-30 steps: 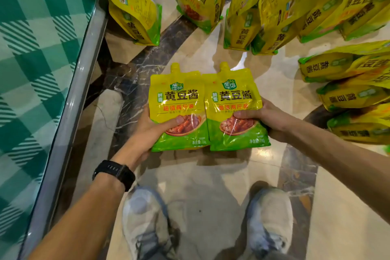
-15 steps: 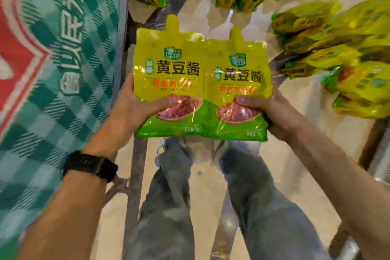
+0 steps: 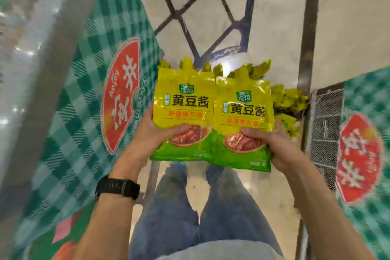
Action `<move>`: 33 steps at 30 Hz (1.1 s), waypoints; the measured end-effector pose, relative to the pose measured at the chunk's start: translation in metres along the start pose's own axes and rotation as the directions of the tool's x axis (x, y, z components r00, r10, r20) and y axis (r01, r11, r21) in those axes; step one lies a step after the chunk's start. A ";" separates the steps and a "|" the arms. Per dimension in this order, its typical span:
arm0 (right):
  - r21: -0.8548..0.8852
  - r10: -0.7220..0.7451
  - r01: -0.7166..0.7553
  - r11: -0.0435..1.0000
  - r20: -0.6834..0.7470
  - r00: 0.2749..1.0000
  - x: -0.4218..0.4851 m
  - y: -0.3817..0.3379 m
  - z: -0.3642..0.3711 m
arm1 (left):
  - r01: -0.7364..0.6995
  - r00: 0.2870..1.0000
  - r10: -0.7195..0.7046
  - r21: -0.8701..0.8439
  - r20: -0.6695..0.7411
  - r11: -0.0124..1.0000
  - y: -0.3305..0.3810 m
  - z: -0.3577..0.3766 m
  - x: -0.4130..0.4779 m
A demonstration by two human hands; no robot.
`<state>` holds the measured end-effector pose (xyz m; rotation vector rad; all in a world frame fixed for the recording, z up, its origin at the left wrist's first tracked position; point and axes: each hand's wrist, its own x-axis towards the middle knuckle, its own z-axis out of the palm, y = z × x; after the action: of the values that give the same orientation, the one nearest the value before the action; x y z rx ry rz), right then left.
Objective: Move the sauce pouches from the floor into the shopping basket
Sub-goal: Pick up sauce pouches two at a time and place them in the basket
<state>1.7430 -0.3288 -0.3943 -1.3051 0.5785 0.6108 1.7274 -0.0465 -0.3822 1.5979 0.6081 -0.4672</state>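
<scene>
One 黄豆酱 pouch (image 3: pixel 183 102) gripped by left hand (image 3: pixel 150 136), second 黄豆酱 pouch (image 3: pixel 242 101) gripped by right hand (image 3: pixel 279 149), Anjoy banner (image 3: pixel 120 95) beside.

A green-and-white checked cloth (image 3: pixel 80 112) fills the left side, hanging at a slant, with a red oval logo (image 3: pixel 120 95) printed on it in white characters. A broad grey rail (image 3: pixel 52 59), blurred, runs diagonally along its outer edge. A second checked cloth (image 3: pixel 367 95) with the same kind of red logo (image 3: pixel 358 158) shows at the right edge. Between them lies a pale, glossy floor (image 3: pixel 348 17). Dark metal bars (image 3: pixel 179 15) cross one another over it at the top, and a dark upright post (image 3: pixel 308 27) stands to their right. Blue jeans (image 3: pixel 173 217) occupy the bottom centre, and a black watch (image 3: pixel 118 186) sits on a wrist.
</scene>
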 end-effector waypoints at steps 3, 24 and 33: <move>-0.006 -0.067 0.067 0.998 0.076 0.995 -0.036 -0.038 -0.006 | -0.006 1.000 0.006 -0.016 0.006 1.000 0.034 0.003 -0.034; 0.144 -0.213 0.254 0.956 -0.251 0.944 -0.141 -0.100 -0.023 | -0.199 0.900 0.178 0.012 0.397 0.980 0.153 0.049 -0.034; 0.265 -0.214 0.362 0.894 -0.456 0.864 -0.188 -0.057 0.022 | -0.256 0.786 0.121 0.141 0.607 0.956 0.158 0.042 -0.011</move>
<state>1.6500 -0.3317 -0.2195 -1.1588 0.7780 -0.0369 1.8201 -0.0985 -0.2577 1.5792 -0.0917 -0.8611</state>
